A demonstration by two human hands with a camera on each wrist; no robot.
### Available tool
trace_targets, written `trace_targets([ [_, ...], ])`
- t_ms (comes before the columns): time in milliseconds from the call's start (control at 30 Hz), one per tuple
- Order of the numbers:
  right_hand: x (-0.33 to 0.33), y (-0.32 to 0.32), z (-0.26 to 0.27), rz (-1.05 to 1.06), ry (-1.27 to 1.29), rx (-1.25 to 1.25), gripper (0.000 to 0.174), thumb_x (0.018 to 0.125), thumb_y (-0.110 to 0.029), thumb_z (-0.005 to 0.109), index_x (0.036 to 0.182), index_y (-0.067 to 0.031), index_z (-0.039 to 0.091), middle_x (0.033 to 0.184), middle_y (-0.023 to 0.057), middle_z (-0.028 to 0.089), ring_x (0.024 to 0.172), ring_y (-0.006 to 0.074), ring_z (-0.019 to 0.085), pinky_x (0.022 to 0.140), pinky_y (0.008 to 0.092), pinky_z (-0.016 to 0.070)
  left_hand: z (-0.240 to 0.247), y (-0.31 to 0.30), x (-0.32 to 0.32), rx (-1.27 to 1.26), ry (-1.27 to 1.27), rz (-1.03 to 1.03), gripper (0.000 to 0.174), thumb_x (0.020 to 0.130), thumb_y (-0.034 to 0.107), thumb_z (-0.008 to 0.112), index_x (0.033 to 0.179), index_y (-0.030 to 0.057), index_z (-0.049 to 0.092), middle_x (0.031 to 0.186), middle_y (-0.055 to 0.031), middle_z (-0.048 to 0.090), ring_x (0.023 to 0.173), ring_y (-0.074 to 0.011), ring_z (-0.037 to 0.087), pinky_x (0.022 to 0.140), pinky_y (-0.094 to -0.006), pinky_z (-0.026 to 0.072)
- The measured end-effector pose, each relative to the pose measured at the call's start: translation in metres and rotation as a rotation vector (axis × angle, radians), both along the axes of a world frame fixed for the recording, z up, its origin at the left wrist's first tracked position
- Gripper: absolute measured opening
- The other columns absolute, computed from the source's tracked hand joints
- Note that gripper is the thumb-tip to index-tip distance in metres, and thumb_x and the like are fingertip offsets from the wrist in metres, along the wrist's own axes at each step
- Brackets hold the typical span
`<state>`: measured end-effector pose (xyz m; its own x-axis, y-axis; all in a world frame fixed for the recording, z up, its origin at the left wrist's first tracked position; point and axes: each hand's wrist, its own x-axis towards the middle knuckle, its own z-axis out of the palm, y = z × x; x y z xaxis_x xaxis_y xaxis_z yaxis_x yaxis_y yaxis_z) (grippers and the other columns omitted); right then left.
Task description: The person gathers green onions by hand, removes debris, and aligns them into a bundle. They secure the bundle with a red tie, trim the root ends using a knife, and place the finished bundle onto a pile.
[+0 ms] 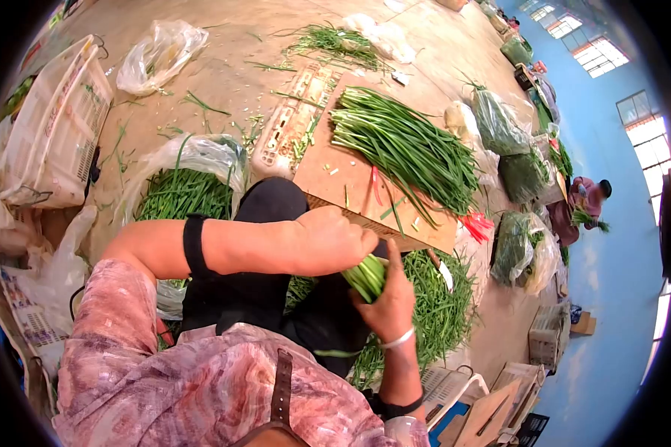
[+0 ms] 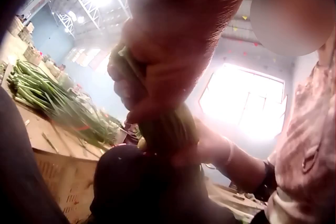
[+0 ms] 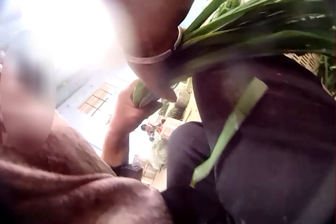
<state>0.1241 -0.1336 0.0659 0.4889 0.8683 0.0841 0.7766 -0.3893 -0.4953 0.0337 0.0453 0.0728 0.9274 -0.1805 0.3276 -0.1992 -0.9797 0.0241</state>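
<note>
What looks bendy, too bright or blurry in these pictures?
Head view: the smooth light-blue wall curves, corners black; left wrist view: the bright rectangular window glares white, the bare left hand looks hazy; right wrist view: white glare floods the upper left, the long, flat green leaves partly blur.

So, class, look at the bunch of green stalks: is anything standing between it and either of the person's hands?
Nothing visible is. The left hand grips the bunch of green stalks directly, and the right hand holds it too; both are bare.
</note>
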Motion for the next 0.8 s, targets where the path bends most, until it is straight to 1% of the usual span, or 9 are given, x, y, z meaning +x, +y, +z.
trace_targets([
  [67,0.012,0.007,0.018,-0.003,-0.196,0.073,0.067,0.058,-0.009,0.072,0.12,-0.0048,0.046,0.088,0.0149,0.06,0.076,0.0343,0.058,0.065,0.0415,0.0471,0.007,0.005,0.016,-0.082,-0.256,0.011,0.013,0.069,0.014,0.056,0.075,0.0054,0.049,0.058,-0.0058,0.056,0.049,-0.0208,0.058,0.046,-0.0311,0.0459],
  [200,0.082,0.044,0.06,0.111,-0.504,0.048,0.041,0.064,-0.007,0.066,0.102,-0.0081,0.052,0.076,0.0141,0.059,0.067,0.0346,0.059,0.06,0.0426,0.047,0.033,0.04,0.063,-0.129,-0.319,-0.002,0.02,0.073,0.017,0.056,0.086,0.0036,0.049,0.062,-0.0076,0.06,0.053,-0.0208,0.062,0.045,-0.034,0.0483],
  [233,0.104,0.061,0.068,0.149,-0.557,0.051,0.035,0.065,-0.006,0.065,0.097,-0.0081,0.052,0.075,0.0133,0.058,0.066,0.0345,0.058,0.058,0.043,0.0468,0.033,0.055,0.079,-0.08,-0.264,0.046,0.043,0.071,0.029,0.063,0.103,0.0019,0.05,0.065,-0.0079,0.058,0.056,-0.0233,0.061,0.047,-0.0337,0.0477],
  [267,0.124,0.078,0.073,0.182,-0.603,0.053,0.03,0.066,-0.005,0.064,0.093,-0.008,0.052,0.073,0.0126,0.058,0.065,0.0345,0.058,0.057,0.0434,0.0465,0.037,0.072,0.095,-0.214,-0.102,0.027,0.063,0.069,0.034,0.068,0.117,0.0011,0.044,0.079,-0.0125,0.06,0.07,-0.0277,0.062,0.059,-0.0371,0.0501],
  [333,0.161,0.117,0.08,0.247,-0.674,-0.016,0.022,0.068,-0.006,0.061,0.088,-0.0074,0.051,0.074,0.0147,0.059,0.066,0.0357,0.059,0.055,0.0434,0.0464,0.06,0.117,0.109,-0.333,0.078,-0.077,0.073,0.071,0.04,0.069,0.125,0.0007,0.041,0.1,-0.0203,0.057,0.095,-0.0313,0.058,0.08,-0.0399,0.0473],
  [467,0.21,0.193,0.06,0.233,-0.665,-0.231,0.021,0.07,-0.009,0.06,0.088,-0.0049,0.051,0.075,0.0197,0.06,0.07,0.0377,0.06,0.059,0.0457,0.0474,0.049,0.212,0.185,-0.565,-0.119,0.193,0.085,0.08,0.067,0.043,0.126,-0.0035,0.043,0.124,-0.0237,0.046,0.119,-0.0309,0.042,0.097,-0.0378,0.0359],
  [600,0.233,0.24,0.009,0.32,-0.588,-0.16,0.021,0.071,-0.01,0.058,0.089,-0.0032,0.051,0.078,0.0214,0.061,0.072,0.0382,0.061,0.063,0.0464,0.0485,-0.004,0.253,0.253,-0.573,0.306,0.23,0.088,0.081,0.072,0.03,0.114,-0.0064,0.053,0.109,-0.0258,0.056,0.107,-0.0346,0.052,0.093,-0.0396,0.039],
  [733,0.255,0.249,-0.055,0.375,-0.732,-0.151,0.013,0.073,-0.011,0.055,0.083,-0.0069,0.05,0.072,0.0144,0.059,0.069,0.0319,0.061,0.06,0.043,0.0482,-0.04,0.242,0.257,-0.536,0.475,0.266,0.089,0.081,0.073,0.024,0.109,-0.0058,0.056,0.107,-0.0271,0.057,0.101,-0.0388,0.054,0.09,-0.0408,0.0407],
  [800,0.257,0.248,-0.059,0.328,-0.668,-0.207,0.03,0.067,-0.006,0.062,0.096,-0.0075,0.052,0.08,0.0151,0.058,0.075,0.032,0.06,0.065,0.0437,0.0473,-0.042,0.229,0.248,-0.534,0.482,0.228,0.091,0.08,0.073,0.026,0.11,-0.0072,0.055,0.108,-0.0281,0.056,0.102,-0.0388,0.054,0.09,-0.0408,0.0407],
])
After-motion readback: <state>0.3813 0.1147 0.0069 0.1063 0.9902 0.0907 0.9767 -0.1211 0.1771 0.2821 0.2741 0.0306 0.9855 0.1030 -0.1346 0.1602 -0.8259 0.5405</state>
